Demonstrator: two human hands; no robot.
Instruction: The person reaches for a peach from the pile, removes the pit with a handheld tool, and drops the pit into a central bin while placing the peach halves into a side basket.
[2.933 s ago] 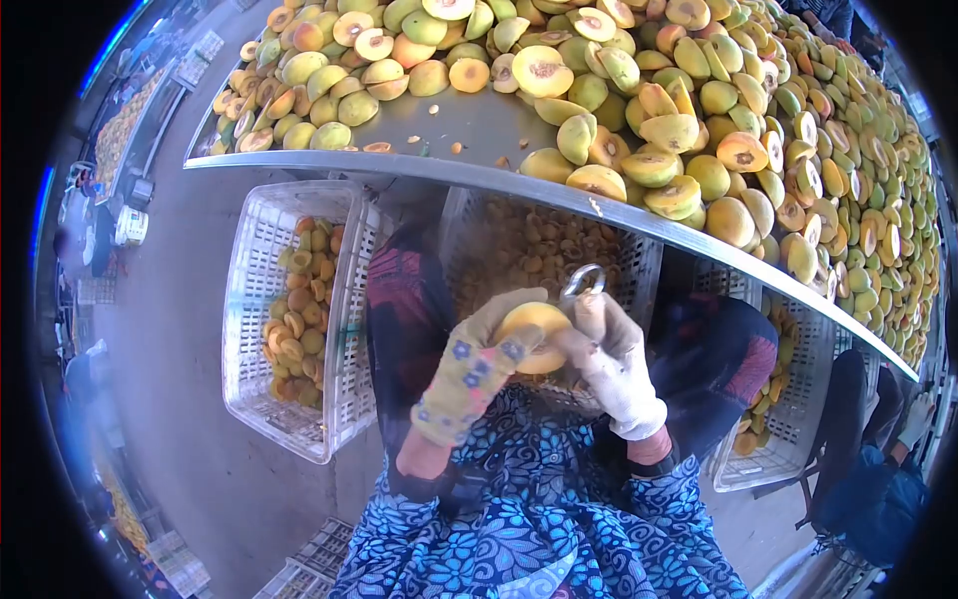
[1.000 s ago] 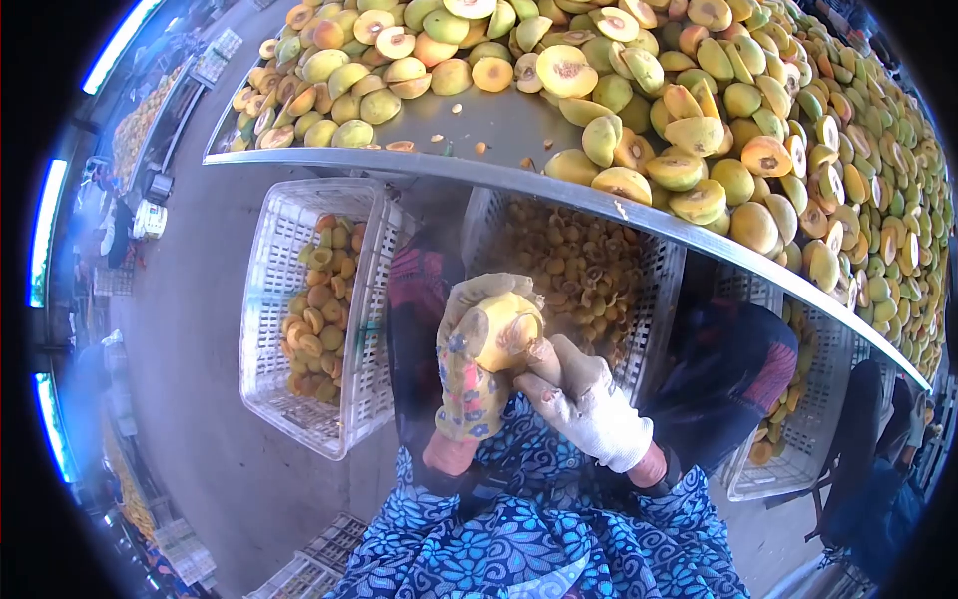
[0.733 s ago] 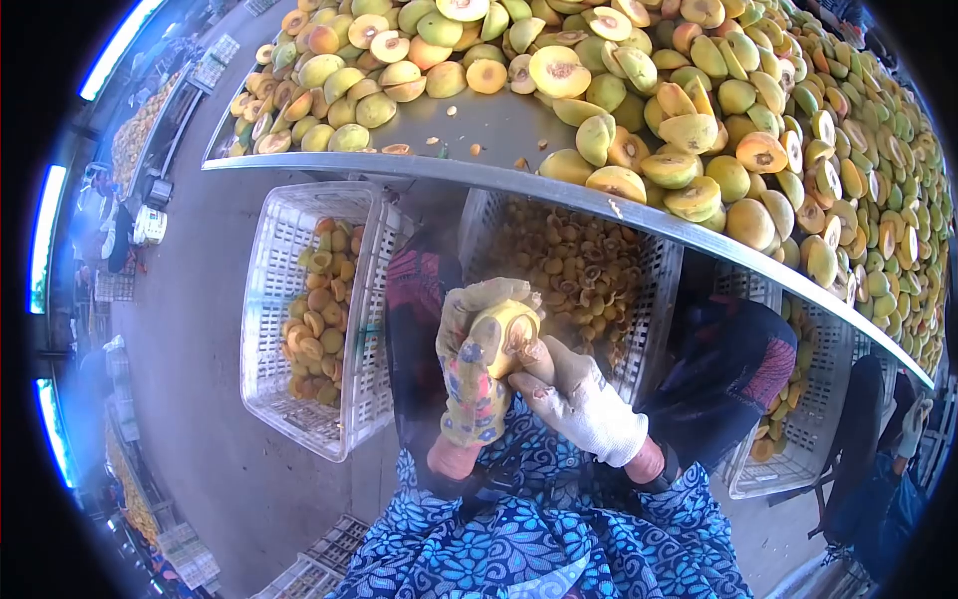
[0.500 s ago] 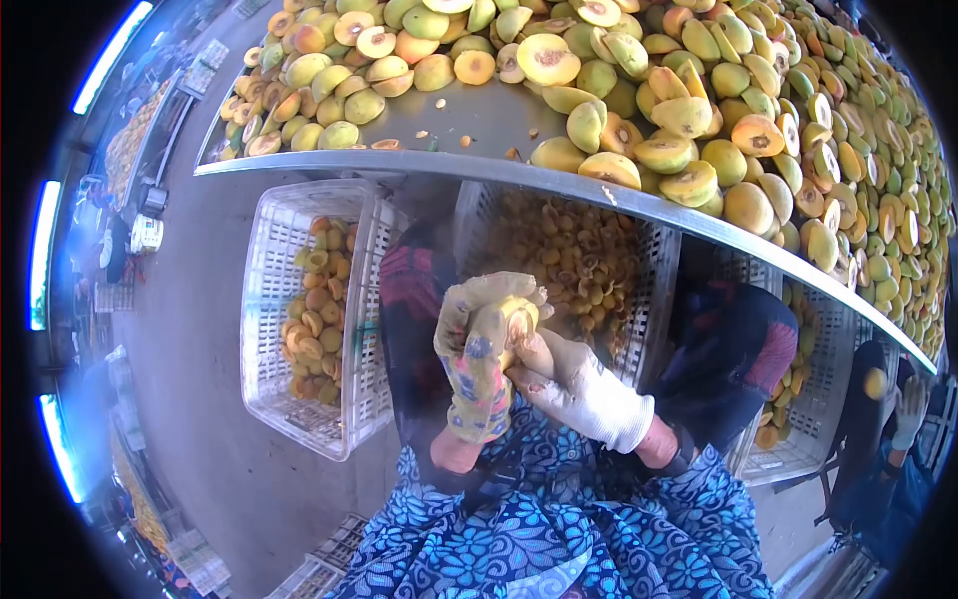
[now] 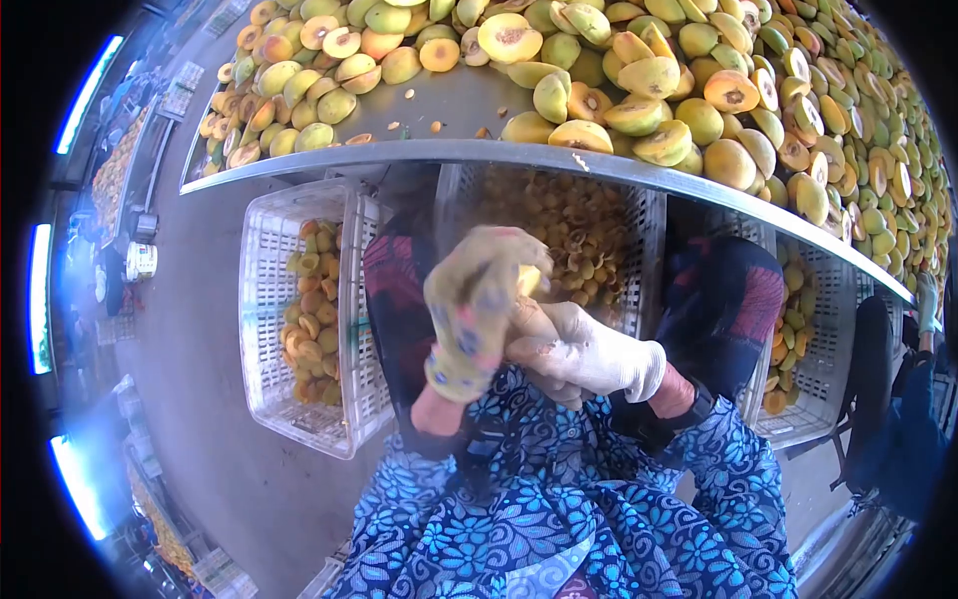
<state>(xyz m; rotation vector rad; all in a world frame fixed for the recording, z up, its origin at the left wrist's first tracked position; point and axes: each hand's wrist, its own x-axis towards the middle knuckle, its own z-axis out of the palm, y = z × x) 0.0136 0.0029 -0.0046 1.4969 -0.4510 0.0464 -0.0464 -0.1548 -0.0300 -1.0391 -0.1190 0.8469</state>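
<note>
At far left, a white slatted crate (image 5: 261, 334), standing on the floor, contains yellow-orange fruit pieces (image 5: 314, 334). Next, my left hand (image 5: 481, 299), in a flower-patterned glove, is curled around a yellow piece of fruit (image 5: 528, 281) — mostly hidden, with only a small part exposed beside the fingertips. The fruit lies between my two hands, above my blue patterned garment (image 5: 529, 509). My right hand (image 5: 584, 349), in a white glove, meets the left just below the fruit; its fingers are folded narrow, though whether they grip anything I cannot tell. Beyond both hands, a middle crate (image 5: 649, 250) contains many smaller pieces (image 5: 579, 235). Across the top, a metal table (image 5: 444, 112) bears halved fruit (image 5: 699, 85), heaped most widely toward the right. Right of my knees stands another crate (image 5: 830, 349) with fruit in it — and at far right, beside the table edge, appears a co-worker's gloved hand (image 5: 928, 301).
</note>
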